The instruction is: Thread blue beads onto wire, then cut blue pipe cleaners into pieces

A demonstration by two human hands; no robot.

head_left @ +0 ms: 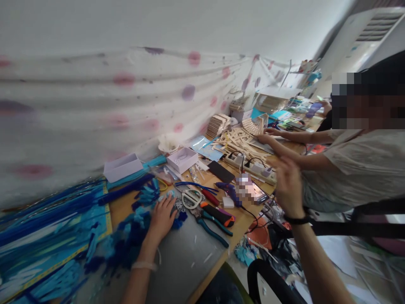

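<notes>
My left hand point(163, 216) rests palm down at the edge of the grey mat point(186, 257), fingers spread. Its fingertips are by small clear beads and beside bunches of blue fuzzy pieces point(133, 228). To its right lie white-handled scissors point(191, 198), teal-handled pliers point(212, 228) and a black-and-orange-handled tool point(218, 214). My right hand point(288, 188) is raised in the air past the table's right edge, near a phone point(255, 191) and a purple glue gun point(228, 192). Motion smears its fingers, so whether they hold anything is unclear.
Blue pipe cleaners point(53, 215) cover the left side. White boxes point(182, 159) stand along the back, with a dark phone-like slab point(220, 171) and a power strip point(253, 169) to the right. Another person point(360, 169) handles wooden sticks point(237, 141). A black chair arm point(268, 278) is below.
</notes>
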